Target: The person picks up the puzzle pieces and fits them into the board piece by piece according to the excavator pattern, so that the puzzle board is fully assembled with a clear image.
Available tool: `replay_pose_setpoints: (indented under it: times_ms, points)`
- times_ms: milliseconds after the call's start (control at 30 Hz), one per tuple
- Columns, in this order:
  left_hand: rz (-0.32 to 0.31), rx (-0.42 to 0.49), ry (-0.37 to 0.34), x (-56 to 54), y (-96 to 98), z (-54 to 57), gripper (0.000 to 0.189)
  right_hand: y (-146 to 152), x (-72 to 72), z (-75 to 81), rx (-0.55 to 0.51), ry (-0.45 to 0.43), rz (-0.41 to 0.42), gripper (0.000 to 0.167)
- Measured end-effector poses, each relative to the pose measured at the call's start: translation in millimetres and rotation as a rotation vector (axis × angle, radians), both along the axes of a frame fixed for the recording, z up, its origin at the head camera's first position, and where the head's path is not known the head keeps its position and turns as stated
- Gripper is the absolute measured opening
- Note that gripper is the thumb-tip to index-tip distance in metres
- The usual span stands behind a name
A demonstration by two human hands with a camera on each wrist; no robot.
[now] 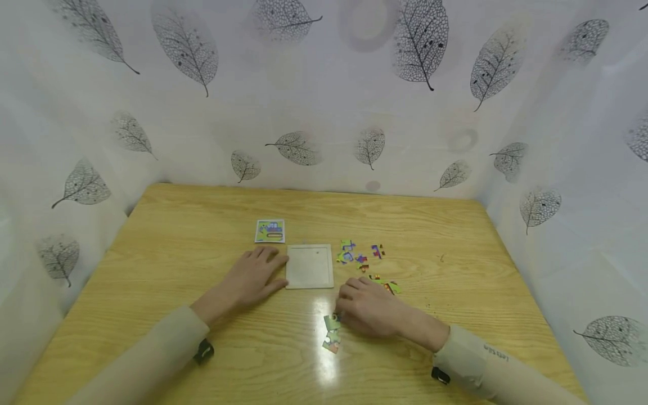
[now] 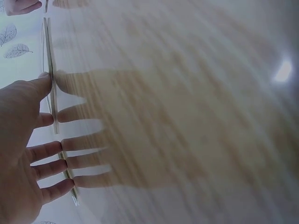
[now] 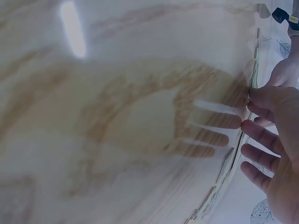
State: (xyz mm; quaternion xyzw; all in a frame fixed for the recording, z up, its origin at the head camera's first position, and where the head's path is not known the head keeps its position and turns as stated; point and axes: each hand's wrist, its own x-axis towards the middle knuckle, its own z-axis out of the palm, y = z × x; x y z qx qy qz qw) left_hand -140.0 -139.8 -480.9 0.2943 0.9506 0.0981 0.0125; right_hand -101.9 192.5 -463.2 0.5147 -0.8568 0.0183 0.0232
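Note:
In the head view, a pale square puzzle tray (image 1: 310, 268) lies flat mid-table. My left hand (image 1: 255, 277) rests at its left edge with fingers spread. The left wrist view shows that thumb (image 2: 43, 85) against the tray's thin side. My right hand (image 1: 372, 307) is low over the table, below the tray's right corner, with its fingers at the edge of some greenish jigsaw pieces (image 1: 332, 336). From the right wrist, the fingers (image 3: 261, 135) look fairly straight, and the thumb touches a thin edge at table level. The palm hides whatever lies under it.
A small picture card (image 1: 270, 231) lies behind my left hand. Several loose jigsaw pieces (image 1: 346, 257) are scattered right of the tray, others (image 1: 391, 287) just beyond my right hand. A white leaf-patterned curtain (image 1: 324, 112) surrounds the wooden table (image 1: 212, 214).

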Motion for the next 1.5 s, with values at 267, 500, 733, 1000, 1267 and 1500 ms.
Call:
replay_pose_setpoints:
  times_ms: [267, 500, 733, 1000, 1267, 1500]
  points:
    - [-0.007, -0.008, 0.011, -1.0, -0.1, -2.2, 0.06, -1.4, 0.2, -1.3, 0.007, -0.053, 0.0, 0.022]
    - [-0.005, -0.013, 0.01, 0.3, 0.6, -0.5, 0.061, -2.2, 0.5, 0.8, 0.011, -0.08, 0.004, 0.021]
    - [-0.003, -0.017, 0.012, 0.3, 0.8, -0.5, 0.061, -1.3, -0.6, -2.1, -0.005, -0.018, -0.051, 0.022]
    - [0.002, -0.016, 0.005, 0.7, 1.1, -0.4, 0.061, 2.8, -3.5, -4.3, -0.054, -0.078, -0.093, 0.023]
    - [0.001, -0.021, 0.001, 0.7, 0.6, 0.2, 0.06, 10.6, -8.7, -1.1, -0.05, -0.194, -0.1, 0.036]
    - [-0.005, -0.022, 0.011, 0.1, 1.0, 0.9, 0.06, 8.5, -10.7, 2.2, -0.027, -0.19, -0.076, 0.037]
